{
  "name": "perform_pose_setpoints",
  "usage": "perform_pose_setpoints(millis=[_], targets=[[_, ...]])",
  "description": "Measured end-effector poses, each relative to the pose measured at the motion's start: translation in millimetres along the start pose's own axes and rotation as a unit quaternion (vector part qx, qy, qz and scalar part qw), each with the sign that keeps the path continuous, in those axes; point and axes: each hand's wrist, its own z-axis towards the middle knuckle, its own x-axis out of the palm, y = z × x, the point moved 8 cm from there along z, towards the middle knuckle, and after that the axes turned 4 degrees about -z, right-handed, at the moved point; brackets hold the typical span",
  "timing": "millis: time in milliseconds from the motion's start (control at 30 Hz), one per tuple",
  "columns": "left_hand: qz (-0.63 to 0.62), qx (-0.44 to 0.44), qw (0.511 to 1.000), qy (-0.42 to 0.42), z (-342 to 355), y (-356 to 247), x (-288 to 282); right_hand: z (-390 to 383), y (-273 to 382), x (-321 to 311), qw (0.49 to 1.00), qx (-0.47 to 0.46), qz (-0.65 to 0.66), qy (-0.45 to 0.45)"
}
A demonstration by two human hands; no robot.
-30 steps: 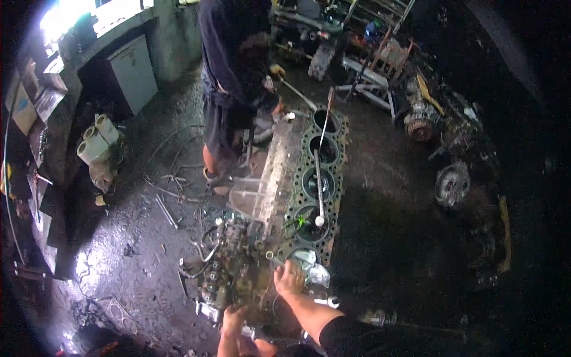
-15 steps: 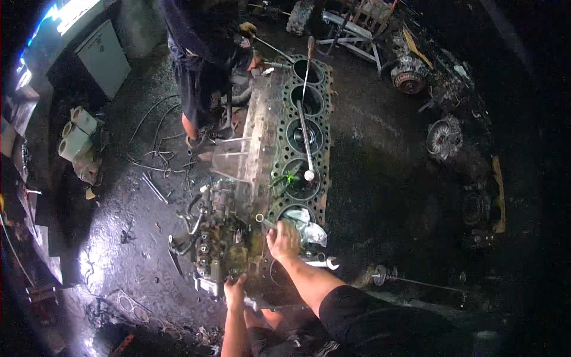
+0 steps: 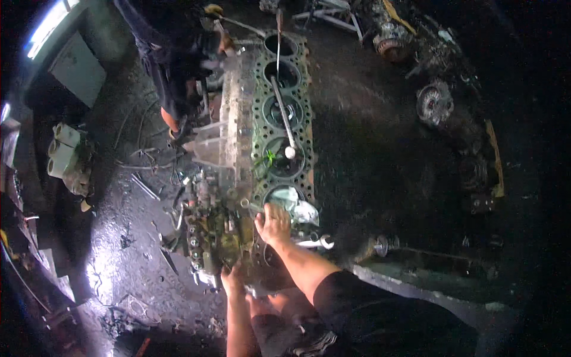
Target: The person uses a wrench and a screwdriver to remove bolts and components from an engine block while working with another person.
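A long engine block point(image 3: 238, 119) with a row of open cylinder bores lies in front of me. Near its closest bores, my right hand point(image 3: 275, 225) is closed, and the shaft of a ring-ended wrench point(image 3: 245, 203) runs in under its fingers. White cloth or plastic point(image 3: 304, 211) lies by the bore just beyond that hand. My left hand point(image 3: 232, 278) touches the near edge of the greasy pump-like assembly point(image 3: 205, 241) on the block's left side; its thumb shows and the other fingers are hidden. An open-ended wrench point(image 3: 324, 242) lies right of my right wrist.
Across the block's far left side another person point(image 3: 172, 53) works with a long-handled tool. A long bar point(image 3: 282, 116) lies over the middle bores, near a small green sprig point(image 3: 269, 157). Loose rods point(image 3: 146, 187) and hoses lie on the wet floor; round machine parts point(image 3: 434, 102) stand right.
The view has shifted, so the block and both hands sit further left and higher. My hands keep nearly the same places on the block.
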Motion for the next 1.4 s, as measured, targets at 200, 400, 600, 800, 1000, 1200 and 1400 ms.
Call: perform_pose_setpoints(millis=[200,400,600,800,1000,1200,1400], targets=[[0.118,-0.025,0.991,-0.05,10,8,-3,0,-12,5,0.998,0.039,-0.022,0.049],[0.054,-0.056,0.997,-0.007,13,15,-17,5,-5,11,0.993,0.041,0.02,0.108],[0.13,-0.039,0.984,-0.113,15,17,-22,7,-8,2,0.999,0.029,0.018,0.039],[0.101,-0.018,0.993,-0.051,28,22,-20,11,-9,-4,1.0,0.009,0.026,-0.011],[0.131,-0.062,0.988,-0.051,7,20,-6,11,-16,-3,0.999,0.02,0.037,0.001],[0.033,-0.086,0.995,-0.033,14,26,-10,9,-21,-5,0.998,0.027,0.062,0.005],[0.133,-0.074,0.987,-0.043,24,29,-24,8,-26,-1,0.996,0.028,0.082,-0.011]])
